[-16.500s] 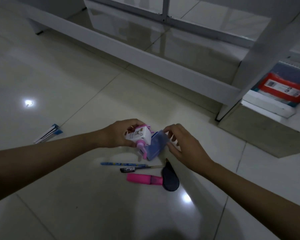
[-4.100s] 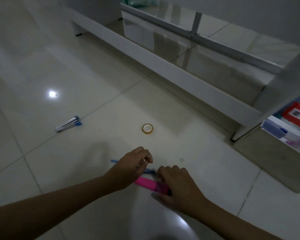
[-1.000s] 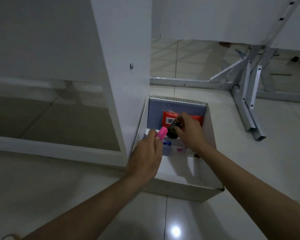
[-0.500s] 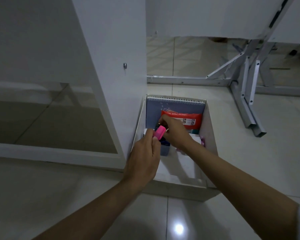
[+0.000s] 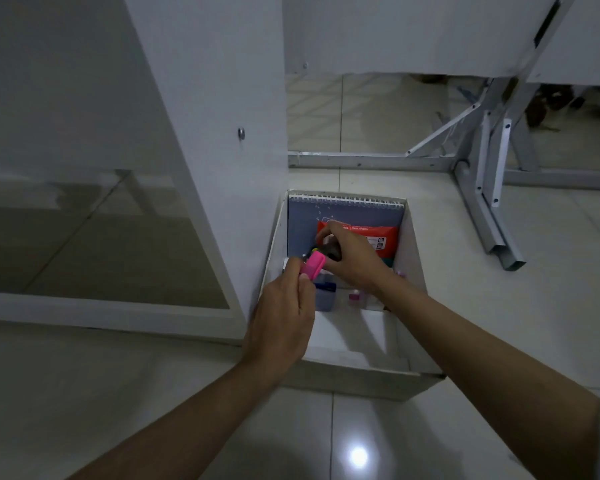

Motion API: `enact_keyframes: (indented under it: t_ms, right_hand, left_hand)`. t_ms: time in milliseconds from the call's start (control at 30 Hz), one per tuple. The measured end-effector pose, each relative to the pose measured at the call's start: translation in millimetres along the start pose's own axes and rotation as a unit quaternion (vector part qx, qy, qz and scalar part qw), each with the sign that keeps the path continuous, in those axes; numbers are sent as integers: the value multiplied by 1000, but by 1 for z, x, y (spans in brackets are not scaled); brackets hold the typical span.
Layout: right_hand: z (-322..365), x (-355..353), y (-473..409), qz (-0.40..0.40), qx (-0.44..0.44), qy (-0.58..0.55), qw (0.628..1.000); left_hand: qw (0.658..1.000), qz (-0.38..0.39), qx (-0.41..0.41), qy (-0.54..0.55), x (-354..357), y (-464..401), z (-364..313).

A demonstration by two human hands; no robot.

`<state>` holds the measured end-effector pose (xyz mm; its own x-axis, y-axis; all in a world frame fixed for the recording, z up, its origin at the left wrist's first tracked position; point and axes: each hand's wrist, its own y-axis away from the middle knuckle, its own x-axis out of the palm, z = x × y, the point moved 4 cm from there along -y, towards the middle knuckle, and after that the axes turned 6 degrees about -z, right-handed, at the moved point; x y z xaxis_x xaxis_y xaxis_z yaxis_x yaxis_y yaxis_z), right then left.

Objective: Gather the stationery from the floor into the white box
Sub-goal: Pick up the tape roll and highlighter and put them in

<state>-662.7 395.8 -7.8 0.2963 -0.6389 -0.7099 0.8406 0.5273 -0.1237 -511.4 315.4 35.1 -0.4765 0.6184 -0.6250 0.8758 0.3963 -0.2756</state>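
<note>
We see a pale glossy tiled floor (image 5: pixel 84 393) with a tall white cabinet side panel (image 5: pixel 222 133) rising from it, and just right of that panel, touching it, the open white cardboard box (image 5: pixel 361 375) that takes the stationery. Beyond the box stands a grey metal folding frame (image 5: pixel 482 209). Inside the box, upright against the far wall, we find a blue spiral-bound notebook (image 5: pixel 305 223), and in front of it a red plastic packet (image 5: pixel 385 239) whose white print reads "Wet Wipes"; the smaller print below it is too fine for us to read. Both of our hands reach over the box opening. Our left hand (image 5: pixel 281 323) pinches a bright pink highlighter marker (image 5: pixel 312 265) between thumb and curled fingers, its end pointing up and away over the box's left part. Our right hand (image 5: pixel 350 258) has its fingers curled round a small dark rounded object (image 5: pixel 331 251), held touching the tip of the pink highlighter; we cannot tell what that object is. On the box bottom below the hands lie a small blue-grey container (image 5: pixel 324 296) and some little pink items (image 5: pixel 354 296), too dim to identify.
</note>
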Motion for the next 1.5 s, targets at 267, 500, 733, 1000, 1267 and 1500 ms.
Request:
enact_keyframes:
  t_ms: [267,500,733,1000,1267,1500]
  right_hand:
    - [5,9,0,-8,-55,48,997]
    - [14,16,2,-26,-67,28,997]
    - [21,3,-12,-115,-6,-66,991]
    - [29,16,-34,-106,-62,-13,992]
    - [20,23,-40,-94,-69,51,992]
    - [19,31,-30,-88,-80,101,988]
  left_hand:
    - [1000,-5,1,3,-1,0,0]
    - [1000,-14,15,3,-1,1,-1]
    - [1000,-6,3,17,-1,1,-2]
    - [1000,-1,-6,15,0,1,1]
    - [1000,-3,-1,10,1,1,1]
    - [1000,-11,10,-4,1,1,1]
